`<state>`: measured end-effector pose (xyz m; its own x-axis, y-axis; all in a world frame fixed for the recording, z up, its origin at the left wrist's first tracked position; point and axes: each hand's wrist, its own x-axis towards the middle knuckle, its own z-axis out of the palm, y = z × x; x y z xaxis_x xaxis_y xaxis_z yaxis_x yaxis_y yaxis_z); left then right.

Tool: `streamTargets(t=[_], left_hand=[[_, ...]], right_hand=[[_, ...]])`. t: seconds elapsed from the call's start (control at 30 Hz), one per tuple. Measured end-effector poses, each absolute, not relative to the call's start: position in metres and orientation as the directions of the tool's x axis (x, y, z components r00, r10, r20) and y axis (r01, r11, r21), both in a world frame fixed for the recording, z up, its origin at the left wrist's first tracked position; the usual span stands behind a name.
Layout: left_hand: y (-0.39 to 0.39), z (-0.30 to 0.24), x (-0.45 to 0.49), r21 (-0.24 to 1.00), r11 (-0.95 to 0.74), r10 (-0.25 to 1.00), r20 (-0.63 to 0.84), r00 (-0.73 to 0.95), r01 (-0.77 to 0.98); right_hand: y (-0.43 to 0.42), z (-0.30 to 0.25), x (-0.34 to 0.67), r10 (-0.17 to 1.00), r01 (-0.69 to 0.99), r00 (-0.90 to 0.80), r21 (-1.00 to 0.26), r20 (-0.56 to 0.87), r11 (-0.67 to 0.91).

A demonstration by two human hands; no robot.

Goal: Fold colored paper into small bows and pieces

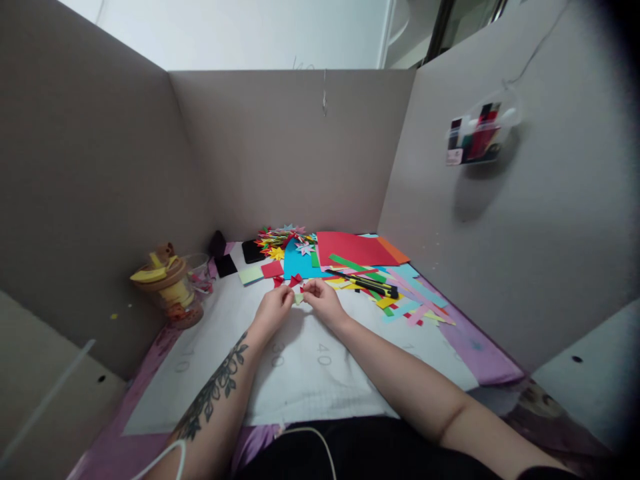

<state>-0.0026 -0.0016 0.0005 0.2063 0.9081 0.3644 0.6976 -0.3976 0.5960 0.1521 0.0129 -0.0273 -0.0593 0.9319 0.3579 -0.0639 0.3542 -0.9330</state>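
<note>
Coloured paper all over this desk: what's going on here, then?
A person is holding a small pale green paper piece between the left hand and right hand. Red paper pieces lie just beyond the fingers. Paper stars are heaped at the back, and a cutter rests among paper strips to the right.

Finding open room on white numbered sheet [307, 393] between forearms [220, 380] and out leftward to brown-and-yellow container [177, 297]. Seeing only a narrow gap between left hand [274, 308] and right hand [324, 301], pale green paper [299, 299] bridging it. Running into box cutter [373, 285] and paper strips [425, 291] right-forward, red sheet [355, 248] and paper stars [277, 253] farther back. Meeting grey partition [290, 147] behind.
</note>
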Motion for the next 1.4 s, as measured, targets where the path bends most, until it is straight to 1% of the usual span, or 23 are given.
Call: streamTargets(t=[0.2,0.37,0.63,0.77,0.87,0.97,1.07,1.17,1.27,1.4], left_hand=[[0.004,-0.008,-0.005,0.667,-0.433,0.896,0.395,0.205,0.606],[0.007,-0.012,-0.005,0.667,-0.475,0.874,0.432,0.221,0.574],[0.003,-0.005,-0.004,0.647,-0.453,0.882,0.424,0.204,0.614],[0.002,-0.002,-0.004,0.640,-0.404,0.899,0.412,0.151,0.653],[0.000,0.001,-0.004,0.622,-0.381,0.901,0.415,0.124,0.684],[-0.002,0.003,-0.003,0.587,-0.379,0.898,0.419,0.132,0.716],[-0.004,0.004,-0.001,0.537,-0.383,0.898,0.408,0.166,0.751],[-0.004,0.004,-0.001,0.503,-0.401,0.894,0.398,0.206,0.766],[-0.004,0.003,-0.001,0.516,-0.410,0.894,0.390,0.220,0.752],[-0.004,0.003,-0.001,0.586,-0.409,0.897,0.399,0.191,0.700]], right_hand=[[0.014,-0.029,0.152,0.938,-0.095,-0.058,-0.938,0.340,0.334],[0.015,-0.029,0.152,0.947,-0.110,-0.049,-0.944,0.319,0.312],[0.014,-0.028,0.150,0.954,-0.146,-0.068,-0.949,0.292,0.280],[0.013,-0.027,0.149,0.951,-0.150,-0.108,-0.950,0.291,0.274],[0.009,-0.026,0.148,0.927,-0.101,-0.142,-0.936,0.348,0.337],[0.006,-0.023,0.149,0.902,-0.022,-0.166,-0.916,0.399,0.401],[0.005,-0.021,0.150,0.899,0.044,-0.172,-0.908,0.403,0.416],[0.007,-0.022,0.151,0.906,0.073,-0.161,-0.911,0.391,0.406],[0.009,-0.025,0.151,0.910,0.068,-0.146,-0.914,0.387,0.400],[0.010,-0.026,0.151,0.914,0.068,-0.145,-0.918,0.378,0.391]])
